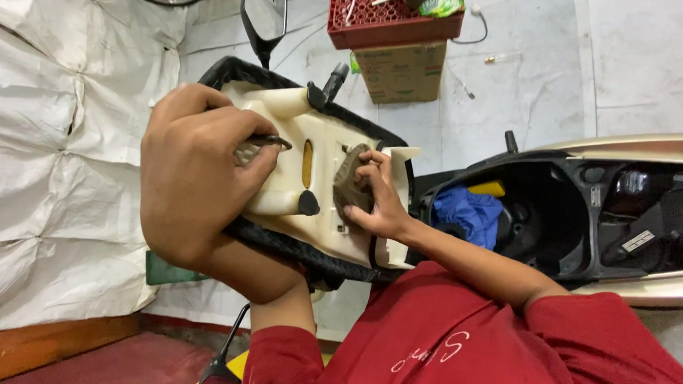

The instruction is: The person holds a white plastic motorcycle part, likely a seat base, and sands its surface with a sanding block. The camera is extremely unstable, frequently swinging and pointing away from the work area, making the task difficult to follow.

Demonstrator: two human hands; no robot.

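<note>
Our left hand (pixel 198 179) pinches a thin tool (pixel 267 142) tight against the upturned cream seat (pixel 297 168), our right hand (pixel 375 201) presses a brown part (pixel 349 177) flat there, so we should keep the seat steady.

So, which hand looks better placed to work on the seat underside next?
Probably the left hand: it grips a dark tool at the cream seat underside, while the right hand holds the brown bracket.
</note>
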